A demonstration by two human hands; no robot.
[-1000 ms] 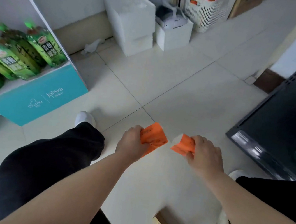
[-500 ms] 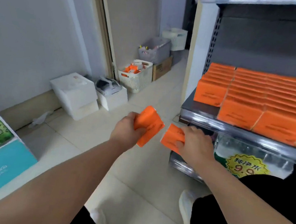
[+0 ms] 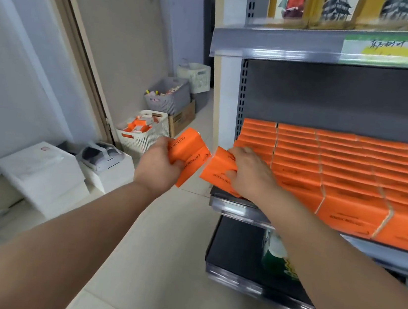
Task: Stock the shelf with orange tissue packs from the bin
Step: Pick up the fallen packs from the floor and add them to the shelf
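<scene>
Left hand: fingers clasp tissue pack | right hand: same, second pack

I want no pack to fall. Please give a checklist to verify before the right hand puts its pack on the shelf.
1. Right hand grip on its pack: ok, fingers wrap it.
2. Left hand grip on its pack: ok.
3. Right pack at the shelf front left corner: ok.
4. Free slot there: cannot tell, the hand hides it.
5. Shelved packs in tidy rows: ok.
6. Packs left in the bin: ok, orange shows inside.
</scene>
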